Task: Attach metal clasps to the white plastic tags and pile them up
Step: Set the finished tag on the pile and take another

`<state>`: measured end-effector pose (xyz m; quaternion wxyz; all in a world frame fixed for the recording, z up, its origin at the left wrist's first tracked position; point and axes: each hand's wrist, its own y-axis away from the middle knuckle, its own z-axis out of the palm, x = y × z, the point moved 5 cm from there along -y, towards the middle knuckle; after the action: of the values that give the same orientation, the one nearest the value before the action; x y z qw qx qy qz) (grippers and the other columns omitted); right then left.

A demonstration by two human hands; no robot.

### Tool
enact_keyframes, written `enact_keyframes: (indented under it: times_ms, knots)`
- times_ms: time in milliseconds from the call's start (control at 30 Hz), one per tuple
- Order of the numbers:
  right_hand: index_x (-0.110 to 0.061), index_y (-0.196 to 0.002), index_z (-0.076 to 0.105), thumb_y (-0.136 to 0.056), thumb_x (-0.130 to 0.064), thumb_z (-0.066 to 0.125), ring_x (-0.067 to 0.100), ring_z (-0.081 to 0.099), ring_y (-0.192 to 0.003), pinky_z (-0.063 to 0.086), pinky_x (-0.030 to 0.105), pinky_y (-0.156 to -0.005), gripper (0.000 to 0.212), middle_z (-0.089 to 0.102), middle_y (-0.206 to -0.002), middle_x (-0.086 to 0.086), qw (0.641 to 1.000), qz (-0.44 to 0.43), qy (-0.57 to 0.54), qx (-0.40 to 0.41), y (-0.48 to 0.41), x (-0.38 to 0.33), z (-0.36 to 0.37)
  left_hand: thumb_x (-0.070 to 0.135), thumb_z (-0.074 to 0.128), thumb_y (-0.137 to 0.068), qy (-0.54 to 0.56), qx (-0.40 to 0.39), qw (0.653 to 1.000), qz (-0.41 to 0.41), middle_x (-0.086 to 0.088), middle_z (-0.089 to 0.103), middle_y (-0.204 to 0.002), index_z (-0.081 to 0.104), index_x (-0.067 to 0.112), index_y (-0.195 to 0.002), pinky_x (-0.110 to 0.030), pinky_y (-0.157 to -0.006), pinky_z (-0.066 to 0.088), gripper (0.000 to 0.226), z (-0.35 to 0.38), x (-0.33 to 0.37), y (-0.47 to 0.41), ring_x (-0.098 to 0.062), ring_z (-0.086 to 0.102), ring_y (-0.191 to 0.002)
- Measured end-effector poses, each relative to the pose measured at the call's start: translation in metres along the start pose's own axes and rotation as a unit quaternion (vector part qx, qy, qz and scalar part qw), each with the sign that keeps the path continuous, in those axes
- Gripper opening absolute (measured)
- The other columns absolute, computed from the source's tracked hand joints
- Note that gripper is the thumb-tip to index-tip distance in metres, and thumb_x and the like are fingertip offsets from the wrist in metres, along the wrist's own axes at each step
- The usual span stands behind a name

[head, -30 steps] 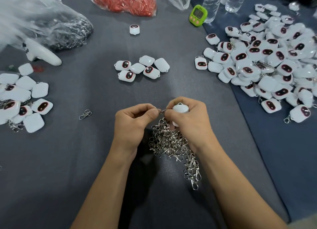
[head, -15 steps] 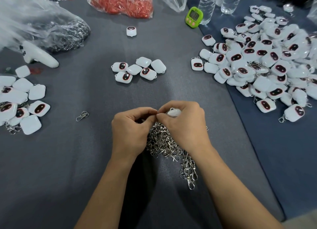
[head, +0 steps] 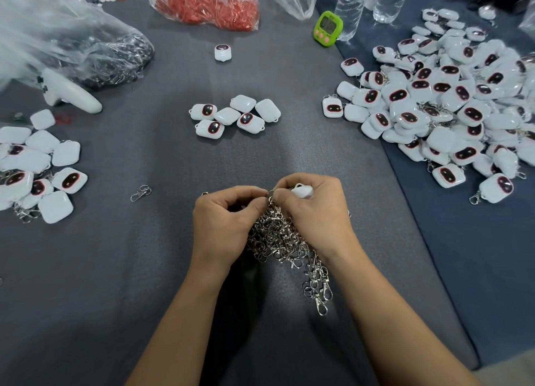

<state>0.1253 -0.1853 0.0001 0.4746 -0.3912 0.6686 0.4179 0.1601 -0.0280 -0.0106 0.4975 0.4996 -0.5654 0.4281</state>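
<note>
White plastic tags lie in a small group [head: 40,165] at the table's left edge, some already clasped. At centre, the left hand [head: 224,220] pinches a metal clasp [head: 270,196] shut-fingered against one tag [head: 302,190] cupped in the closed right hand [head: 315,212], apparently threading its loop, directly above the heap of clasps [head: 289,249] for easy reach. Six loose tags [head: 234,116] wait beyond. The finished pile [head: 451,107] spreads right, unobstructed on the table [head: 115,269].

Hand-assembly workbench: grey cloth table [head: 289,159], big tag heap [head: 451,107], clasp pile [head: 283,241], bagged stock [head: 208,3], timer [head: 327,28].
</note>
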Motion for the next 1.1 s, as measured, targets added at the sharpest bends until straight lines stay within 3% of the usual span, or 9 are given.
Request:
enact_keyframes:
  times_ms: [100,233,433,700,867,1100]
  knots:
    - [-0.019,-0.075,0.075,-0.08,-0.014,0.072,0.009,0.048,-0.048,0.038,0.026,-0.046,0.007,0.058,-0.052,-0.005,1.0,0.011,-0.023,-0.005,0.0,0.003,0.0,0.011,0.082,-0.077,0.015,-0.003,1.0,-0.01,0.003,0.079,-0.082,0.082,0.026,-0.087,-0.025,-0.072,0.059,0.017,0.001,-0.001,0.003,-0.017,0.076,-0.079]
    - [-0.023,-0.078,0.076,-0.081,-0.019,0.072,0.01,0.048,-0.049,0.039,0.027,-0.047,0.007,0.059,-0.052,-0.006,1.0,0.011,-0.014,-0.014,-0.001,0.005,0.002,0.008,0.082,-0.078,0.021,-0.006,1.0,-0.014,0.001,0.079,-0.081,0.082,0.022,-0.085,-0.031,-0.074,0.061,0.016,0.003,-0.001,0.006,-0.022,0.076,-0.079]
    - [-0.021,-0.078,0.075,-0.083,-0.017,0.072,0.008,0.047,-0.047,0.037,0.024,-0.045,0.008,0.059,-0.053,-0.005,0.999,0.009,-0.008,-0.03,0.001,0.006,0.002,0.015,0.079,-0.073,0.035,-0.009,0.999,-0.025,-0.003,0.078,-0.077,0.082,0.024,-0.079,-0.036,-0.072,0.059,0.011,0.003,0.001,0.007,-0.018,0.072,-0.073]
    - [-0.016,-0.078,0.073,-0.088,-0.009,0.07,0.011,0.044,-0.049,0.033,0.025,-0.043,0.013,0.056,-0.053,-0.004,0.996,-0.009,-0.043,-0.076,0.004,0.0,0.0,0.011,0.072,-0.072,0.046,-0.059,0.997,-0.019,-0.016,0.073,-0.073,0.08,0.017,-0.074,-0.029,-0.064,0.053,0.01,0.004,0.008,0.007,-0.015,0.064,-0.066]
    - [-0.017,-0.078,0.072,-0.082,-0.014,0.069,0.01,0.044,-0.05,0.034,0.024,-0.045,0.006,0.055,-0.053,-0.006,0.993,-0.049,-0.073,-0.084,0.006,-0.006,0.0,0.003,0.069,-0.069,0.144,-0.054,0.984,-0.093,-0.006,0.069,-0.068,0.078,0.011,-0.069,-0.024,-0.064,0.053,0.012,0.009,0.007,0.006,-0.015,0.062,-0.065]
    - [-0.02,-0.08,0.073,-0.085,-0.015,0.072,0.019,0.043,-0.054,0.032,0.031,-0.047,0.007,0.056,-0.057,0.0,0.989,-0.064,-0.075,-0.108,0.003,-0.013,0.002,0.001,0.062,-0.07,0.234,-0.079,0.961,-0.126,0.001,0.064,-0.061,0.074,0.013,-0.063,-0.019,-0.06,0.051,0.019,0.015,0.013,0.003,-0.008,0.058,-0.059]
